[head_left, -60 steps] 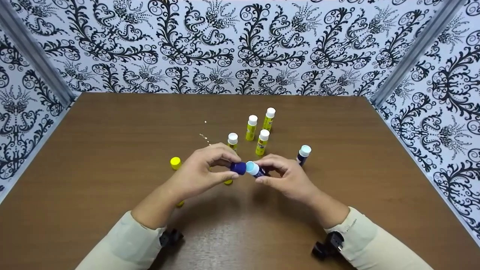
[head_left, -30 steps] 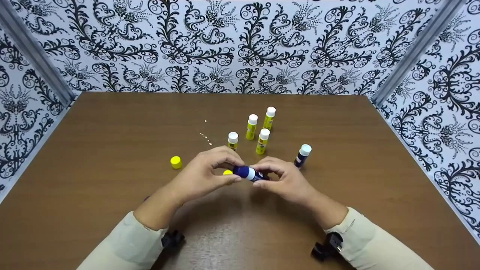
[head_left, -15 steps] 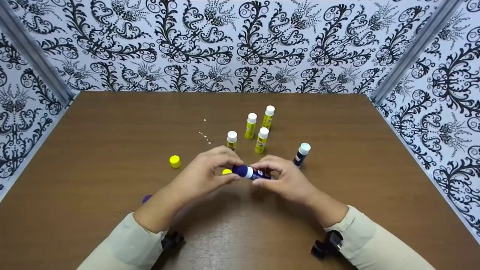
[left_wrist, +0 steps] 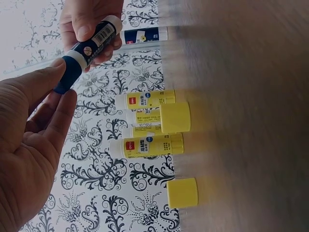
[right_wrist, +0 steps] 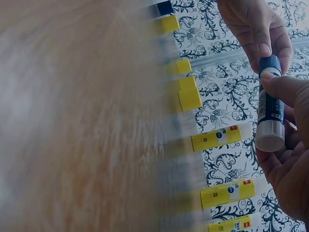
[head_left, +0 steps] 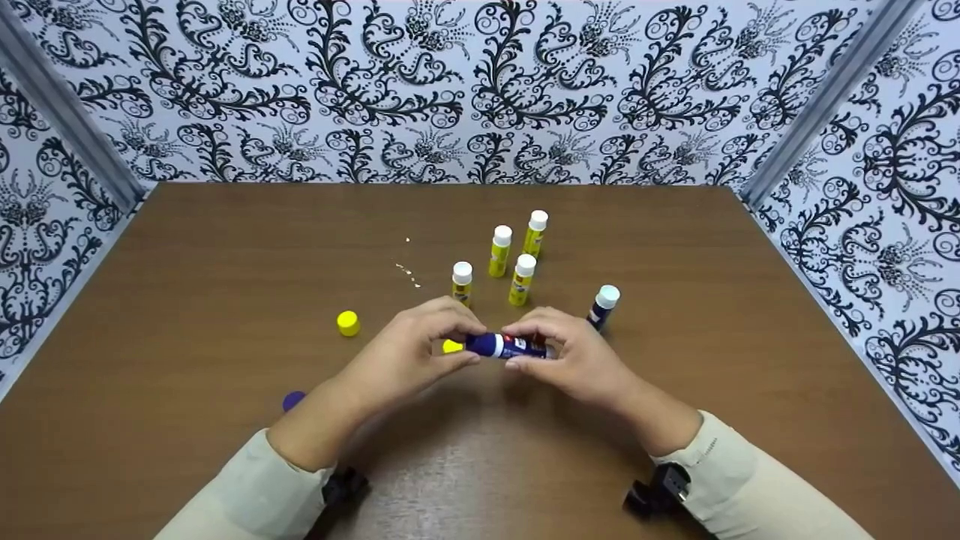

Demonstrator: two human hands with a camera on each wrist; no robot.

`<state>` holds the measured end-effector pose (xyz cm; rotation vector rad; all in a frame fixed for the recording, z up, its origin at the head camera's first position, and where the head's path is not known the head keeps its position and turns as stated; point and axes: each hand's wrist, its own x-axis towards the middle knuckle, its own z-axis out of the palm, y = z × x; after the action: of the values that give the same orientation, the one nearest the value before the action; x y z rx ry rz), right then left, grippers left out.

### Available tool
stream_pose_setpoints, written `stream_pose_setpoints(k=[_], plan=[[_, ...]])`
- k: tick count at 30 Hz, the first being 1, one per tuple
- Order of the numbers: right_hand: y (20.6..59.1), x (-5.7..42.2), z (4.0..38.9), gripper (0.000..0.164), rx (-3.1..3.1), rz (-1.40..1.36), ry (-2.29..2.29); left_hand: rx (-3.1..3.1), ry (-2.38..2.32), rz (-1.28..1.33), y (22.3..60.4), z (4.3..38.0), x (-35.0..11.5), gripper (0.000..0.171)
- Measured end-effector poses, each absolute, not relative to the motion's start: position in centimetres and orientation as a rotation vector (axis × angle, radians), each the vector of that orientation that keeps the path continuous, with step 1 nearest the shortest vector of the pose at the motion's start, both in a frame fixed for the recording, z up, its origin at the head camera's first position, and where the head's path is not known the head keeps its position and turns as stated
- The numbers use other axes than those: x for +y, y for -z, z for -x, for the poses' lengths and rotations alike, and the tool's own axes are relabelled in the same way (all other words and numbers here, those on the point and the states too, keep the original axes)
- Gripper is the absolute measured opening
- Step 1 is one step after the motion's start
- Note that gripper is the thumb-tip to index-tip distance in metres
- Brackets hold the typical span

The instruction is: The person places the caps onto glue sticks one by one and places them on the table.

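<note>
Between both hands, above the table, a dark blue glue stick (head_left: 521, 346) lies nearly level with its blue cap (head_left: 482, 344) on its end. My left hand (head_left: 409, 341) pinches the cap between thumb and fingers. The body of the stick is gripped by my right hand (head_left: 574, 352), whose thumb lies along it in the right wrist view. In that view the stick's white base (right_wrist: 270, 136) faces the camera. Beyond the hands, several yellow glue sticks (head_left: 521, 283) stand upright with white tops. Another dark blue glue stick (head_left: 602, 309) with a pale top stands right of them.
A yellow cap (head_left: 348, 323) sits on the table (head_left: 225, 255) left of my left hand, and another yellow cap (head_left: 451, 346) shows behind the fingers. A blue-purple cap (head_left: 293, 400) is partly hidden by my left forearm. White crumbs (head_left: 407, 274) lie farther back.
Two seconds ago the blue cap was held apart from the stick's open end; now it sits on it. The stick has since turned more level, and the hands have barely moved.
</note>
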<state>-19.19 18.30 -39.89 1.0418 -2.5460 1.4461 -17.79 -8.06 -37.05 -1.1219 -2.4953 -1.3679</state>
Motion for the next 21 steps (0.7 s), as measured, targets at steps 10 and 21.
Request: stream_pose_setpoints(k=[10, 21], plan=[[39.8, 18.36, 19.13, 0.033, -2.515, -1.084, -1.409, -2.499, 1.383, 1.126, 37.06, 17.75, -7.73, 0.026], [39.33, 18.28, 18.76, 0.032, -2.507, -1.102, -1.383, -2.501, 1.46, 1.053, 37.3, 17.46, -7.45, 0.029]])
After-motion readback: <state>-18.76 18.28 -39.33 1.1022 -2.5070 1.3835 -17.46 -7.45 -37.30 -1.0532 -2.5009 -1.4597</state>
